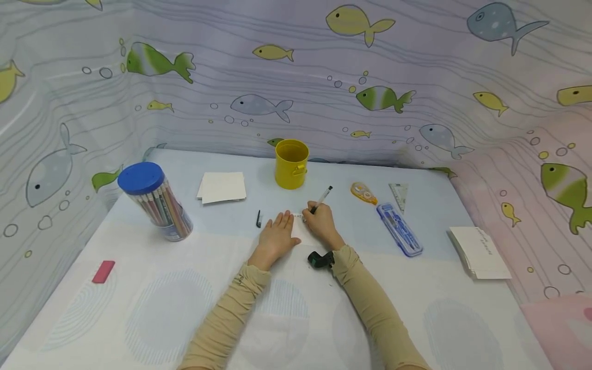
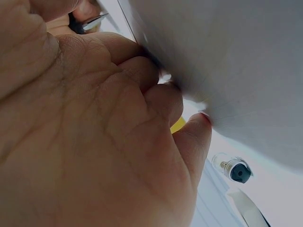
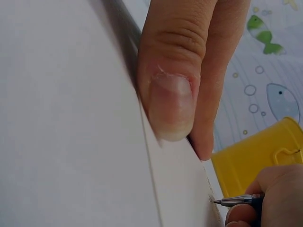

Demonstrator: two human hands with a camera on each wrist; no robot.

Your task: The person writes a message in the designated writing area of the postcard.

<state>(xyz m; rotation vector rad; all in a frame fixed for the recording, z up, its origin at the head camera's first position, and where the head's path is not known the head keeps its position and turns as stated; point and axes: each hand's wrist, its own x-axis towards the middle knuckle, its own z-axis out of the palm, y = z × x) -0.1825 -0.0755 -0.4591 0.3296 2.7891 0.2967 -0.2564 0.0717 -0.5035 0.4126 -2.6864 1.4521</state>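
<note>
Card: a small white card [image 1: 298, 229] lay flat on the bench [image 1: 139, 288] at mid-scene, between the two hands, just near of the yellow cup [image 1: 292, 163].
Pen: a black pen [image 1: 321, 199] was tilted up and to the right, its tip on the card's far edge.
Right hand: the right hand [image 1: 320, 224] gripped the pen with curled fingers.
Left hand: the left hand [image 1: 276, 237] lay flat with straight fingers, pressing the card's left part.
Pen cap: a black cap [image 1: 258, 219] lay just left of the left hand.
Left side: a pencil tub [image 1: 157, 202] with a blue lid and, nearer, a pink eraser [image 1: 104, 271].
Right side: a correction tape [image 1: 363, 193], a blue case [image 1: 399, 229], a card stack [image 1: 479, 252].
</note>
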